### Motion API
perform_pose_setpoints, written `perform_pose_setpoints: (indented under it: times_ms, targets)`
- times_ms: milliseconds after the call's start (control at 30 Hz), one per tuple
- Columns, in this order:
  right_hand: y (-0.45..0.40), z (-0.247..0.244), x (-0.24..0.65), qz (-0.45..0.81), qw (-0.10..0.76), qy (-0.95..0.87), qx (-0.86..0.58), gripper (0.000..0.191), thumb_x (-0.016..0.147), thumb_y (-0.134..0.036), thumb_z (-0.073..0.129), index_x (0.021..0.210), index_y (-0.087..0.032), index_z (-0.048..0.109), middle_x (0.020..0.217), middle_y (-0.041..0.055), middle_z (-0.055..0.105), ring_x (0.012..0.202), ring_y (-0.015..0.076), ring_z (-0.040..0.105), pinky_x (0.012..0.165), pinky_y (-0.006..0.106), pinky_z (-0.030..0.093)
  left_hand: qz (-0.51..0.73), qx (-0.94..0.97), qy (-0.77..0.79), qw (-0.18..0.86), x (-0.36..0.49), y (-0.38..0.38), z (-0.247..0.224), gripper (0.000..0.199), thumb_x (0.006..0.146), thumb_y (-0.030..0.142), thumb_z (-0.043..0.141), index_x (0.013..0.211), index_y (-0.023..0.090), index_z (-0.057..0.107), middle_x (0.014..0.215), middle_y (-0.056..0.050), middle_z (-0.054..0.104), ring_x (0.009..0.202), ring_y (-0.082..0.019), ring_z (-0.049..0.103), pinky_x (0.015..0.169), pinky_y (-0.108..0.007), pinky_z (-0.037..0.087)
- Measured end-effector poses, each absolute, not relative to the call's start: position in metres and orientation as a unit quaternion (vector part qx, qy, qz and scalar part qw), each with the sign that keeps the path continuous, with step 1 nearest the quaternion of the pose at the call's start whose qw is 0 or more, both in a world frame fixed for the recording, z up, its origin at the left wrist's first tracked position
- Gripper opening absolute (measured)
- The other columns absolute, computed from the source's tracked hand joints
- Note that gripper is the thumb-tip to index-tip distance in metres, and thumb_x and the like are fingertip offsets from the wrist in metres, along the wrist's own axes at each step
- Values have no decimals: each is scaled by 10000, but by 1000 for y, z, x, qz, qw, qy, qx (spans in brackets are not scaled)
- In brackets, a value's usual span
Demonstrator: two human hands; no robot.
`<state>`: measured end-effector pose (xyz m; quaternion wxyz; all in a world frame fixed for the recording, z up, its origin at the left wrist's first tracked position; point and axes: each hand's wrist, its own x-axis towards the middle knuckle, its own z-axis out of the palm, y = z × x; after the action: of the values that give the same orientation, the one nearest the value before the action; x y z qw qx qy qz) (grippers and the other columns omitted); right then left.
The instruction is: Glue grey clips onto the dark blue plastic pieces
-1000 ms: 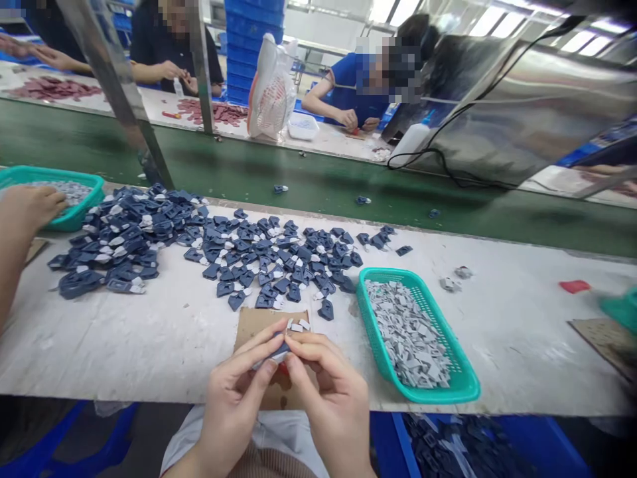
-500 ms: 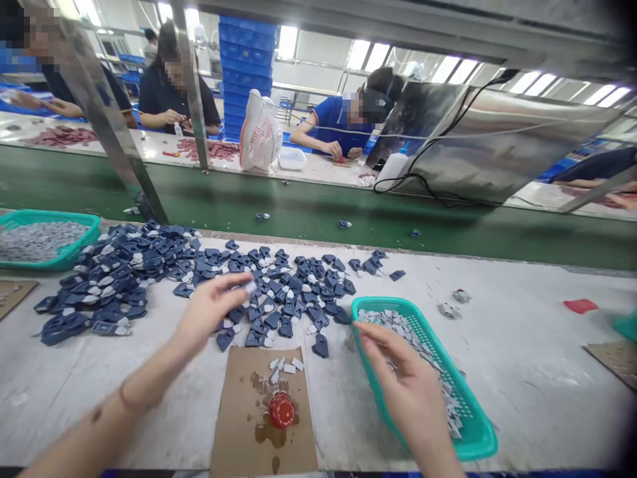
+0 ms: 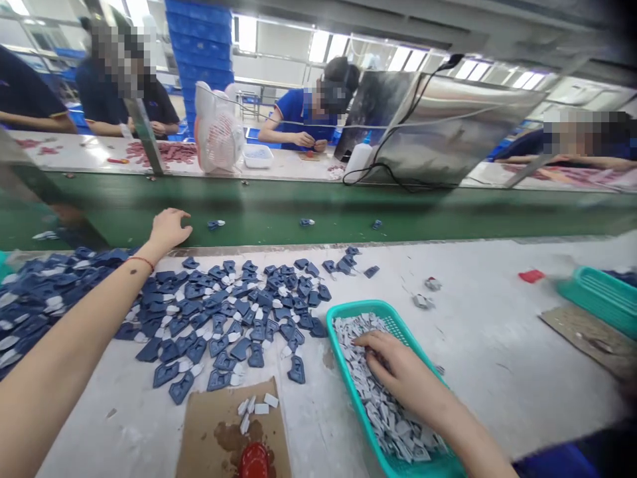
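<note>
My left hand (image 3: 170,229) reaches over the green belt (image 3: 269,206), fingers apart and holding nothing, just left of a small dark blue piece (image 3: 215,225). My right hand (image 3: 393,362) is in the teal basket (image 3: 332,317), its curled fingertips touching the grey-white pieces (image 3: 398,431); whether a piece is between them is hidden. Many dark blue parts (image 3: 192,290) with whitish ends lie below my left hand. On the cardboard (image 3: 199,425) near the front edge are several pale small blocks (image 3: 261,409) and a round red object (image 3: 254,459) beside a wet stain.
A metal post (image 3: 64,206) stands left of my left hand. Across the belt, people work at a bench with a plastic bag (image 3: 219,136) and a white bottle (image 3: 359,159). Another teal basket (image 3: 597,299) and a red piece (image 3: 531,275) lie at the right.
My left hand has moved from above the blue parts to the belt, and the whitish piece at its fingertips is gone. My right hand has lowered into the pieces. The view has shifted.
</note>
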<state>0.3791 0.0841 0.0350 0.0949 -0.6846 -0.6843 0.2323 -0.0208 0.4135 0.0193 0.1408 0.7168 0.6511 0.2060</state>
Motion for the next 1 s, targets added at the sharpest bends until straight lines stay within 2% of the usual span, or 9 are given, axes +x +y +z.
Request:
perform_pose_setpoints:
  times_ms: [67, 167, 333, 400, 467, 600, 733, 833, 1000]
  targets:
    - [84, 38, 381, 243, 98, -692, -673, 303, 965, -278, 382, 1039, -189, 662, 1094, 137, 675, 1079, 306, 620, 931, 477, 510, 195, 746, 621, 137, -9, 422, 16, 367, 921, 315, 652, 1253, 162, 619, 1426, -117, 547, 1339, -310, 478, 1114, -551, 357]
    - [83, 39, 384, 262, 123, -689, -665, 270, 978, -314, 435, 1029, -205, 677, 1110, 117, 670, 1084, 291, 617, 932, 447, 512, 178, 765, 598, 157, 8, 431, 11, 354, 910, 284, 666, 1240, 161, 629, 1397, -114, 573, 1320, -305, 499, 1106, -552, 367]
    - [78, 35, 386, 266, 175, -673, -667, 250, 983, -332, 482, 944, -219, 702, 1050, 96, 695, 1009, 269, 648, 889, 412, 522, 219, 722, 625, 202, 23, 428, 12, 174, 859, 203, 661, 1012, 129, 696, 1249, -151, 662, 1265, -335, 549, 1087, -532, 393]
    - [76, 35, 384, 259, 192, -670, -669, 235, 973, -316, 498, 912, -220, 704, 1027, 93, 707, 989, 267, 657, 875, 410, 526, 260, 690, 634, 233, 27, 417, 18, 172, 813, 172, 646, 972, 127, 693, 1207, -173, 681, 1236, -359, 571, 1053, -493, 434]
    - [75, 35, 381, 255, 201, -668, -670, 211, 959, -312, 521, 930, -225, 711, 1034, 91, 721, 996, 272, 665, 874, 412, 531, 304, 653, 635, 279, 33, 400, 27, 234, 801, 177, 609, 1019, 113, 666, 1188, -188, 687, 1115, -342, 645, 953, -448, 508]
    - [74, 38, 374, 253, 229, -664, -666, 195, 938, -319, 562, 987, -243, 735, 1074, 76, 747, 1023, 269, 682, 900, 402, 537, 375, 587, 594, 403, 44, 342, 46, 328, 805, 243, 571, 1102, 106, 593, 1144, -165, 700, 828, -204, 692, 747, -329, 561]
    - [72, 37, 370, 227, 266, -649, -676, 155, 901, -327, 606, 881, -235, 728, 1006, 69, 762, 969, 265, 698, 862, 380, 545, 387, 544, 537, 515, 46, 269, 60, 323, 702, 302, 639, 982, 150, 589, 994, -88, 707, 659, -127, 624, 588, -244, 503]
    - [65, 39, 364, 199, 284, -632, -693, 163, 902, -352, 610, 915, -220, 705, 962, 76, 758, 898, 268, 698, 823, 390, 543, 362, 513, 504, 594, 45, 210, 65, 312, 651, 315, 624, 927, 174, 581, 827, -20, 647, 503, -95, 527, 443, -221, 393]
    - [43, 57, 315, 229, 354, -647, -635, 104, 881, -337, 684, 906, -240, 712, 857, 43, 746, 779, 226, 687, 714, 323, 545, 236, 466, 425, 739, 53, 119, 59, 271, 730, 377, 698, 907, 185, 623, 538, 84, 409, 417, -59, 332, 407, -183, 244]
